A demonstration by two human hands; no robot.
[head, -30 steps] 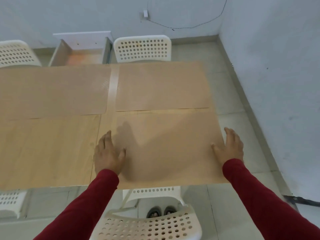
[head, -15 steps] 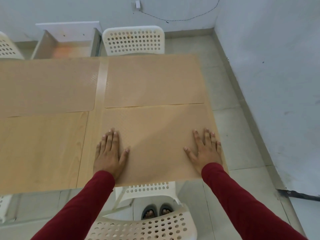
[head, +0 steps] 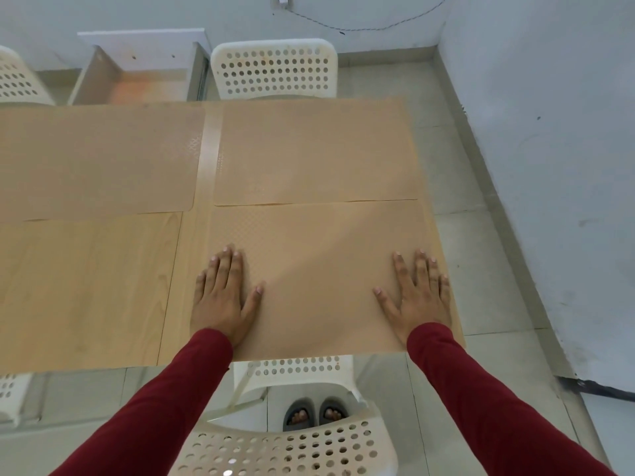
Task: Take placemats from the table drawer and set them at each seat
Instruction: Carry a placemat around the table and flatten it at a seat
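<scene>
A tan placemat lies on the near right part of the wooden table, in front of the near chair. My left hand rests flat on its left edge, fingers spread. On its right side my right hand presses flat, fingers apart. Two more tan placemats lie on the far side: one at the far right, one at the far left. The open table drawer sticks out beyond the far edge; its inside looks bare.
White perforated chairs stand at the far right, far left and near left. A grey wall runs close along the right side. My feet in grey sandals show under the table.
My right hand moved from the mat's right edge onto its surface and flattened. The near mat slid up against the far right mat. My left hand spread flat.
</scene>
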